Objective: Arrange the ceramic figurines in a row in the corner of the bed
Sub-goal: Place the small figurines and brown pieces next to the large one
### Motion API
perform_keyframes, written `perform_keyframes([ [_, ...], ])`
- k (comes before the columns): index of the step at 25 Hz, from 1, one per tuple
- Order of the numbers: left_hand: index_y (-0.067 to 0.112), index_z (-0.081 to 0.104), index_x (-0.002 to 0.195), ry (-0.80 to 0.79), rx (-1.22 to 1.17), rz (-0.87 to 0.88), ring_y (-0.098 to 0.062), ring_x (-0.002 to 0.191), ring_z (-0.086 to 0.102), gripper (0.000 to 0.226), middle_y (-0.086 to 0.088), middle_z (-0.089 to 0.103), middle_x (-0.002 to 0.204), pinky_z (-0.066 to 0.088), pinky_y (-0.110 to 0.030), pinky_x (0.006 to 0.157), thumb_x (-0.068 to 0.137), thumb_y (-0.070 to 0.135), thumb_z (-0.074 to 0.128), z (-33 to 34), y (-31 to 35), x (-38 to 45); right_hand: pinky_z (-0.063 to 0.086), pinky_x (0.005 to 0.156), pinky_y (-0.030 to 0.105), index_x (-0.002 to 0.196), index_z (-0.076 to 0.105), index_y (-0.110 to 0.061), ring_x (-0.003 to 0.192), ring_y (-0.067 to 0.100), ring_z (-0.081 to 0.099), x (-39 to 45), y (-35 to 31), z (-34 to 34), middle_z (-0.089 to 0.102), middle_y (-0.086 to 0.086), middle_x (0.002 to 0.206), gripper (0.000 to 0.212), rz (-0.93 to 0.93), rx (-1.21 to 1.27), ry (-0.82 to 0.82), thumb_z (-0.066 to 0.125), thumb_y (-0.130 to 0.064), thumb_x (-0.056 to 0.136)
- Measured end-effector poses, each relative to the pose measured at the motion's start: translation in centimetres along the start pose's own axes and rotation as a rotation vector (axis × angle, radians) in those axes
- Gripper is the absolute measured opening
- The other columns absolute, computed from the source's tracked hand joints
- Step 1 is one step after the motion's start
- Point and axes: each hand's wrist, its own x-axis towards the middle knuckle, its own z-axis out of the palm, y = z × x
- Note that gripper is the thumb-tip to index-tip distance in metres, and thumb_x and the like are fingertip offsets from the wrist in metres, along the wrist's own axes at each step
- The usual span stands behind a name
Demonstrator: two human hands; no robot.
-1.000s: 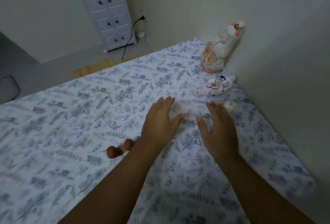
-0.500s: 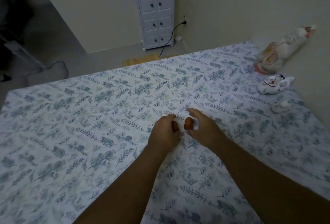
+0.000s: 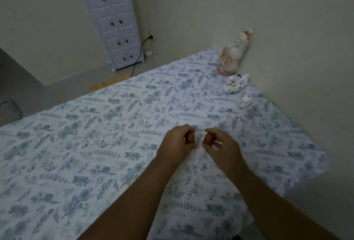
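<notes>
- Bed [image 3: 95, 144]: wide sheet lies bare left of the wall corner.
- Tall figurine [image 3: 232, 55]: upright, long axis vertical, in that corner.
- Medium figurine [image 3: 236, 86], small figurine [image 3: 244, 101]: in line along the wall.
- Left hand [image 3: 177, 142]: closed on a brown figurine [image 3: 191, 138].
- Right hand [image 3: 222, 144]: pinches another brown figurine [image 3: 207, 139].

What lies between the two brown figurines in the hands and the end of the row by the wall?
Nothing visible. The left hand and right hand each hold a brown figurine; only bare bed sheet lies between them and the smallest white figurine, the row's near end.
</notes>
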Motion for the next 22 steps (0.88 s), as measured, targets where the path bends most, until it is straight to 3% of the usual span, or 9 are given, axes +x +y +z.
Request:
perform_keyframes([
  [2, 0.011, 0.072, 0.112, -0.043, -0.015, 0.052, -0.022, 0.099, 0.067, 0.036, -0.006, 0.073, 0.104, 0.055, -0.040, 0.093, 0.078, 0.006, 0.081, 3.0, 2.9, 2.5, 0.055, 0.083, 0.011, 0.125, 0.067, -0.027, 0.094, -0.006, 0.064, 1.1, 2.1, -4.0, 0.065, -0.011, 0.108, 0.044, 0.072, 0.043, 0.109, 0.080, -0.015, 0.085],
  [5, 0.011, 0.073, 0.120, -0.097, -0.023, 0.104, -0.022, 0.110, 0.067, 0.041, -0.010, 0.072, 0.118, 0.053, -0.033, 0.099, 0.080, 0.005, 0.081, 8.2, 7.0, 6.9, 0.052, 0.080, 0.014, 0.128, 0.065, -0.022, 0.097, 0.008, 0.067, 3.7, 5.6, -9.9, 0.066, -0.005, 0.111, 0.045, 0.161, 0.058, 0.230, 0.079, -0.017, 0.086],
  [10, 0.008, 0.073, 0.118, -0.188, -0.014, 0.216, -0.026, 0.107, 0.067, 0.037, -0.014, 0.072, 0.116, 0.054, -0.036, 0.095, 0.082, 0.006, 0.079, 16.4, 12.0, 15.3, 0.047, 0.075, 0.003, 0.121, 0.069, -0.018, 0.100, 0.013, 0.066, 8.4, 11.5, -16.7, 0.065, -0.008, 0.107, 0.035, 0.186, 0.030, 0.354, 0.078, -0.015, 0.087],
  [13, 0.007, 0.070, 0.123, -0.231, -0.009, 0.246, -0.025, 0.108, 0.068, 0.044, -0.012, 0.073, 0.117, 0.054, -0.035, 0.097, 0.081, 0.005, 0.080, 19.6, 13.0, 19.4, 0.055, 0.085, 0.021, 0.119, 0.069, -0.018, 0.101, 0.011, 0.066, 10.6, 13.8, -18.4, 0.065, -0.009, 0.105, 0.035, 0.172, 0.016, 0.371, 0.077, -0.014, 0.086],
  [14, 0.007, 0.068, 0.126, -0.235, -0.006, 0.241, -0.024, 0.108, 0.067, 0.048, -0.012, 0.072, 0.117, 0.054, -0.033, 0.097, 0.079, 0.005, 0.081, 20.3, 12.9, 20.2, 0.055, 0.087, 0.021, 0.120, 0.068, -0.019, 0.100, 0.008, 0.065, 10.9, 14.4, -18.5, 0.065, -0.010, 0.105, 0.036, 0.171, 0.021, 0.363, 0.078, -0.014, 0.085],
  [17, 0.011, 0.070, 0.122, -0.201, -0.022, 0.210, -0.016, 0.101, 0.067, 0.047, -0.005, 0.073, 0.112, 0.054, -0.025, 0.093, 0.076, 0.007, 0.083, 21.8, 12.2, 21.3, 0.049, 0.079, 0.003, 0.118, 0.068, -0.024, 0.089, -0.008, 0.064, 11.1, 15.7, -18.4, 0.064, -0.021, 0.098, 0.038, 0.197, 0.011, 0.335, 0.080, -0.015, 0.083],
  [19, 0.013, 0.072, 0.113, -0.173, -0.064, 0.208, -0.010, 0.095, 0.066, 0.040, 0.002, 0.073, 0.104, 0.055, -0.024, 0.086, 0.075, 0.008, 0.084, 22.4, 11.7, 21.2, 0.047, 0.075, -0.001, 0.114, 0.069, -0.024, 0.087, -0.016, 0.063, 11.0, 16.2, -18.3, 0.064, -0.025, 0.094, 0.034, 0.202, 0.017, 0.340, 0.080, -0.015, 0.083],
  [22, 0.019, 0.072, 0.104, -0.152, -0.110, 0.130, -0.010, 0.090, 0.066, 0.038, 0.008, 0.072, 0.096, 0.054, -0.021, 0.080, 0.070, 0.015, 0.089, 23.1, 11.6, 20.8, 0.043, 0.071, -0.003, 0.109, 0.070, -0.021, 0.082, -0.006, 0.063, 11.0, 16.3, -18.3, 0.068, -0.013, 0.091, 0.027, 0.193, -0.021, 0.352, 0.079, -0.015, 0.085],
])
